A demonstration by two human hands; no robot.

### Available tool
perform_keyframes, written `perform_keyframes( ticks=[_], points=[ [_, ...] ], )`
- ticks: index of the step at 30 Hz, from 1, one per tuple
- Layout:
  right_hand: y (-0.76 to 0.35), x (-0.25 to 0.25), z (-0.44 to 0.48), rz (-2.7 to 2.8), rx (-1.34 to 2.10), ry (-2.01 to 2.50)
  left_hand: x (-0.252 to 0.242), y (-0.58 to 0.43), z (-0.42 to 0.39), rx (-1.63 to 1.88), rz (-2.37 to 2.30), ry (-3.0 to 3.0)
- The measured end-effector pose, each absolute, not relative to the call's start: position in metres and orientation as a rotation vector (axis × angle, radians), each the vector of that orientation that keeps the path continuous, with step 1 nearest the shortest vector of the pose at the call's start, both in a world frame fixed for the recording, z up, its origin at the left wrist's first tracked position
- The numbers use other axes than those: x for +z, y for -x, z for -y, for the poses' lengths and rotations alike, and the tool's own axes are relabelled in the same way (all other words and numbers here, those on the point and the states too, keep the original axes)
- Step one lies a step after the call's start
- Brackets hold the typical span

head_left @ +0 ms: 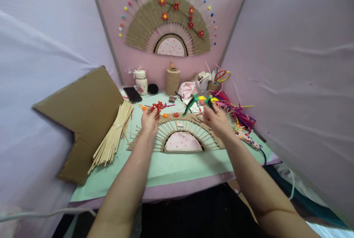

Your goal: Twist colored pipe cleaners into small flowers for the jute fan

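My left hand (149, 121) pinches a red flower (158, 106) of bent fuzzy wire above the far left part of a twine-and-stick fan. My right hand (218, 120) is closed around one handle of green-and-black pliers (190, 104); their handles are spread apart, and their jaws are hard to make out. The half-round fan (184, 142) lies flat on the table between my forearms, with a pink dotted centre and sticks radiating out. A small orange flower (165, 115) and another red flower (176, 114) rest on its twine band.
A bundle of thin sticks (112, 136) and brown cardboard (80, 109) are at left. Behind stand a white bottle (141, 83) and twine spool (173, 81). Fuzzy wires (240, 114) and a patterned glue gun (249, 139) lie right. A finished fan (146, 20) hangs on the back wall.
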State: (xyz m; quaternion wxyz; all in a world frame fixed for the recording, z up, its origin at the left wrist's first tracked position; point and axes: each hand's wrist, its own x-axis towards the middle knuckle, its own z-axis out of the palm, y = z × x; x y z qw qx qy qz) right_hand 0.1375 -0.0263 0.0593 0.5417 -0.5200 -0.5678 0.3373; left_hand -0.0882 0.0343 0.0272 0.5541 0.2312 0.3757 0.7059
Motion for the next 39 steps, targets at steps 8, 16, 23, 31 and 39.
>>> perform_keyframes(
  ticks=[8,16,23,31,39],
  points=[
    [-0.043,0.017,0.05,1.255,1.198,0.759,0.021,0.073,-0.03,1.686,-0.882,-0.597],
    [-0.036,0.014,0.04,1.448,1.292,0.807,0.027,0.072,-0.026,1.561,-0.885,-0.602],
    [-0.059,0.035,0.045,1.424,1.321,0.671,0.029,0.077,-0.025,1.458,-0.749,-0.614],
    [-0.11,0.052,0.086,1.867,1.003,1.322,0.039,0.09,-0.02,1.384,-0.379,-0.691],
    [-0.101,0.058,0.091,1.946,0.876,1.411,0.038,0.079,-0.014,1.344,-0.477,-0.767]
  ],
)
